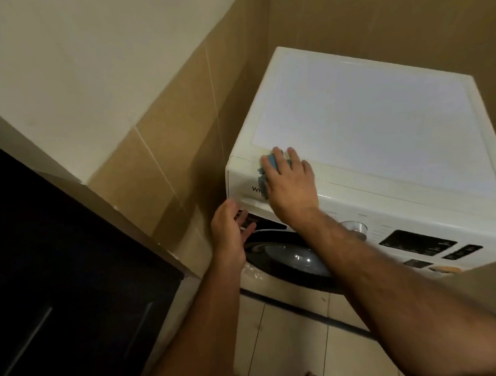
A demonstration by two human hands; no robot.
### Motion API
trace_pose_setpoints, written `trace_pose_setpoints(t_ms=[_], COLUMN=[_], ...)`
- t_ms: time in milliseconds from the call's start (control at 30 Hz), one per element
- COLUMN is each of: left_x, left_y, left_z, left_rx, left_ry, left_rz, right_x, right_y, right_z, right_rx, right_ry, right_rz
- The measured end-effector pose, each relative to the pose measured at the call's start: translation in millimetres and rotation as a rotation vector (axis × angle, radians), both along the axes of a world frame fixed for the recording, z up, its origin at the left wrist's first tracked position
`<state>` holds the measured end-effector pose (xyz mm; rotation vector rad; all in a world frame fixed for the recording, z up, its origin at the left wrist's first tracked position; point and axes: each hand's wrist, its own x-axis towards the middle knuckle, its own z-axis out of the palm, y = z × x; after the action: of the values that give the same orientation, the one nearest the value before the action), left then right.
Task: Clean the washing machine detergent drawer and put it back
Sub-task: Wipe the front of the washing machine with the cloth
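blue cloth mostly hidden under right hand, brand lettering half covered

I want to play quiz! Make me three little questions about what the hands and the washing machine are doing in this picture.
1. True or false: the right hand presses a blue cloth on the washer.
2. Where are the left hand fingers?
A. on the dial
B. at the dark opening under the drawer front
C. on the door glass
3. Fill in: the washer stands against a ____ wall.

Key: 1 true; 2 B; 3 tiled.
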<state>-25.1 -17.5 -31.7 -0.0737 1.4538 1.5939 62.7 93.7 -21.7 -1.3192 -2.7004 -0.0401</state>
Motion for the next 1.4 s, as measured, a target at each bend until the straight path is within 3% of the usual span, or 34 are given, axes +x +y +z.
trace_pose_setpoints(t_ms=[267,433,600,667,767,867,933,1133,1300,1400], left_x=[-25,-21,-11,-8,-5,-7,-9,-21,-26,-21], left_y=[15,15,13,11,11,13,15,12,10,12], left_z=[-14,-19,-29,-31,-30,-31,-32,-45,-63,-72], left_rx=[0.063,0.046,0.058,0.046,0.037,0.042,0.050,0.071,0.124,0.162], left_ry=[-0.046,-0.079,-0.130,-0.136,-0.148,-0.139,-0.137,-0.155,-0.172,-0.230], left_rz=[0.049,0.111,0.133,0.131,0.116,0.124,0.126,0.160,0.181,0.207], right_x=[-87,-77,-20,21,67,57,27,-68,-74,-66], right_y=[8,11,28,32,27,16,12,9,5,-9], right_z=[-4,-8,2,1,-8,-11,-9,-16,-31,-54], right_rx=[0.058,0.160,0.126,0.088,0.058,0.077,0.118,0.197,0.379,0.363], right_ry=[-0.041,-0.142,-0.154,-0.047,0.018,0.033,0.004,-0.098,-0.312,-0.532], right_rz=[0.263,0.475,0.633,0.579,0.320,0.086,0.048,0.306,0.592,0.708])
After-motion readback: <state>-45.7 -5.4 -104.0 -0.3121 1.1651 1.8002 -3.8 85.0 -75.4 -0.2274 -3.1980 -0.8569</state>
